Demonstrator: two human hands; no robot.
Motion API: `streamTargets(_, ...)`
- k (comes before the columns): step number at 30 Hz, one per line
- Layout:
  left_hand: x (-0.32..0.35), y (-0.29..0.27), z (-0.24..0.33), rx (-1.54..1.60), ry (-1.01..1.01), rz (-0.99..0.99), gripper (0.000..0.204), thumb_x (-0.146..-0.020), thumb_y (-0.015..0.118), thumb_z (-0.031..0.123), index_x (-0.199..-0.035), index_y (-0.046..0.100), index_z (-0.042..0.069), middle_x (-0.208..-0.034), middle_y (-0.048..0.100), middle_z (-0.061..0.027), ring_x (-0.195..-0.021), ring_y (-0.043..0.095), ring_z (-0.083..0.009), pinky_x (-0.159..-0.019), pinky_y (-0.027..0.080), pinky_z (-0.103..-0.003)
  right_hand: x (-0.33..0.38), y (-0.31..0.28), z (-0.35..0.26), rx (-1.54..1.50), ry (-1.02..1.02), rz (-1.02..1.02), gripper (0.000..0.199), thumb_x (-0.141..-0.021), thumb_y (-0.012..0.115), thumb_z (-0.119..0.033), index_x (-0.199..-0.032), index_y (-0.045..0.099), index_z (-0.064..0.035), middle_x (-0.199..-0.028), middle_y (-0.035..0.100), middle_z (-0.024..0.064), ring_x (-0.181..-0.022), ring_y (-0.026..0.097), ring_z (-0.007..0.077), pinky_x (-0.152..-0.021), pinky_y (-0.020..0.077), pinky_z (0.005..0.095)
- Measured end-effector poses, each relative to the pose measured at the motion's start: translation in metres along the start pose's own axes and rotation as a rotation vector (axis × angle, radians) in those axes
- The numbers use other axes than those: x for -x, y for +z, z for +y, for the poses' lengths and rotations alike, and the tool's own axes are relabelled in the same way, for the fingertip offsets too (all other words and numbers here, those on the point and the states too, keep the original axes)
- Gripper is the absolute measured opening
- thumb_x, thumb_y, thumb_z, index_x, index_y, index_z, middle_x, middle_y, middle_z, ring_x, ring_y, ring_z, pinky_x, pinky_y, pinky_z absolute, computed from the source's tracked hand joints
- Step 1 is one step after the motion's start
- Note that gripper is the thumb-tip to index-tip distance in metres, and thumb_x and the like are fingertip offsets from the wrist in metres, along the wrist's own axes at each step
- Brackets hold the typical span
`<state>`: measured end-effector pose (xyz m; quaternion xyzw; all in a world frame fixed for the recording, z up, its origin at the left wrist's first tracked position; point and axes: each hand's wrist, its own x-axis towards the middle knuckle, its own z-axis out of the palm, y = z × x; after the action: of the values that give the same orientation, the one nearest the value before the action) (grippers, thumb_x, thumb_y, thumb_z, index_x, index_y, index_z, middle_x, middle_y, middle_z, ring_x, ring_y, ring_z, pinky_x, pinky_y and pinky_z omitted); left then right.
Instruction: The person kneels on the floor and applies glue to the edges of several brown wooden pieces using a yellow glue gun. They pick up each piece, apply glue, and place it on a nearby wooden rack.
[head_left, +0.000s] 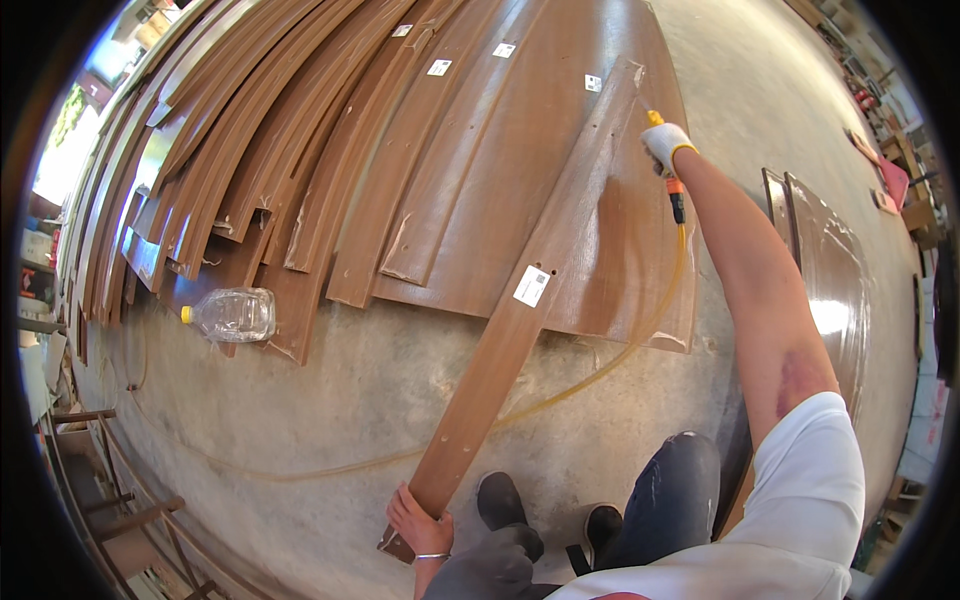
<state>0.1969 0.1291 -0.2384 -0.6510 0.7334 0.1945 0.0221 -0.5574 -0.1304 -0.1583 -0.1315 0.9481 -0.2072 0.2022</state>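
Concrete floor [360,390], grey and blotchy, spreads beneath everything before us. Across it slants a long brown plank [508,340], its near end beside our dark shoes [500,500] and its far end over a broad brown panel [610,280]; whether the two touch, we cannot tell. Small holes dot the plank, and around its middle we see a white label [531,286] with a dark code block and print too small for us to read.

Our left hand [420,520], bare, with a pale band [432,556] at the wrist, is closed round the plank's near end. Our right hand [670,150], in a white glove [664,145], is wrapped round a yellow air blow gun [655,118] just right of the plank's far end. From the orange-and-black coupling [676,200] below it, a yellowish hose [600,362] curves down, passes beneath the plank and runs on to its left.

Left of the plank we have layered brown boards [330,140], some bearing similar white stickers [439,67], equally illegible to us. A clear plastic jug [240,315] with a yellow cap [187,314] lies on its side at their near ends. Right of the plank, past our forearm [735,240], are glossy dark-brown panels [835,270].
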Motion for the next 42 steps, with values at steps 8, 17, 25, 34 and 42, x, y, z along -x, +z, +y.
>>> streamTargets(8, 0.002, -0.003, 0.000, 0.015, -0.027, -0.011, 0.106, -0.062, 0.087, 0.014, -0.153, 0.035, 0.003, -0.144, 0.046, -0.0252, -0.136, 0.041, -0.0470, -0.118, 0.029, -0.060, -0.017, 0.005, 0.020, -0.073, -0.023, -0.023, 0.022, -0.096, 0.057, -0.022, -0.093, 0.065, -0.0011, -0.073, 0.063, 0.0117, -0.059, 0.064, 0.0248, -0.051, 0.0495, 0.0422)
streamTargets(17, 0.022, -0.004, -0.045, 0.063, 0.057, -0.105, 0.107, -0.061, 0.089, 0.019, -0.152, 0.035, 0.002, -0.143, 0.047, -0.0265, -0.137, 0.041, -0.0478, -0.117, 0.029, -0.060, -0.013, -0.019, 0.005, -0.289, 0.082, -0.194, 0.014, -0.095, 0.057, -0.014, -0.083, 0.053, -0.0083, -0.062, 0.050, 0.0047, -0.048, 0.046, 0.0192, -0.045, 0.0372, 0.0382)
streamTargets(25, 0.074, 0.022, -0.150, -0.050, 0.013, -0.025, 0.109, -0.058, 0.093, 0.045, -0.147, 0.044, 0.005, -0.139, 0.055, -0.0226, -0.131, 0.049, -0.0453, -0.110, 0.040, -0.055, -0.009, -0.019, 0.011, -0.224, 0.059, -0.241, 0.013, -0.095, 0.054, -0.012, -0.083, 0.050, -0.0103, -0.060, 0.045, 0.0028, -0.048, 0.041, 0.0164, -0.044, 0.0310, 0.0367)
streamTargets(34, 0.082, 0.022, -0.146, -0.049, -0.022, -0.017, 0.105, -0.056, 0.093, 0.031, -0.145, 0.045, 0.006, -0.138, 0.054, -0.0217, -0.130, 0.050, -0.0450, -0.109, 0.040, -0.056, -0.016, -0.004, 0.011, -0.221, 0.041, -0.262, 0.016, -0.095, 0.056, -0.016, -0.082, 0.057, -0.0064, -0.060, 0.050, 0.0050, -0.046, 0.046, 0.0192, -0.045, 0.0388, 0.0386)
streamTargets(42, 0.061, -0.004, -0.094, -0.023, -0.001, -0.021, 0.098, -0.057, 0.083, 0.017, -0.143, 0.041, -0.002, -0.134, 0.050, -0.0268, -0.124, 0.048, -0.0491, -0.110, 0.037, -0.058, 0.128, 0.008, 0.058, 0.247, -0.308, -0.379, 0.033, -0.091, 0.062, -0.027, -0.076, 0.068, 0.0018, -0.064, 0.067, 0.0134, -0.059, 0.069, 0.0245, -0.061, 0.0539, 0.0406)
